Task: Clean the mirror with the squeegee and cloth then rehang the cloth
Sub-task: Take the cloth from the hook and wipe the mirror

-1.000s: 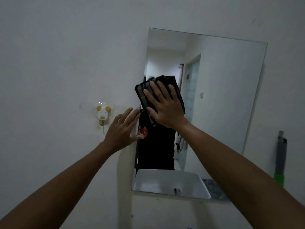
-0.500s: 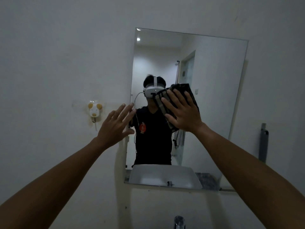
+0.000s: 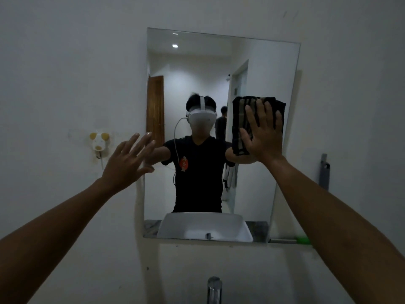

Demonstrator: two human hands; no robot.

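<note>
A frameless rectangular mirror (image 3: pixel 258 62) hangs on the white wall. My right hand (image 3: pixel 264 137) presses a folded dark striped cloth (image 3: pixel 240 119) flat against the right side of the glass, fingers spread over it. At the mirror's left edge is my left hand (image 3: pixel 129 161), open with fingers spread, its fingertips at the glass edge and nothing held. A grey squeegee (image 3: pixel 324 174) with a green part hangs on the wall to the right of the mirror, apart from both hands.
A small white and yellow animal-shaped hook (image 3: pixel 99 142) is stuck to the wall left of the mirror. A chrome tap (image 3: pixel 214 289) rises at the bottom centre. The mirror reflects a person, a white basin and a doorway.
My right hand slid the cloth across the glass from the left-centre to the right side. The view shifted so the mirror sits more central. My left hand stayed at the left edge.
</note>
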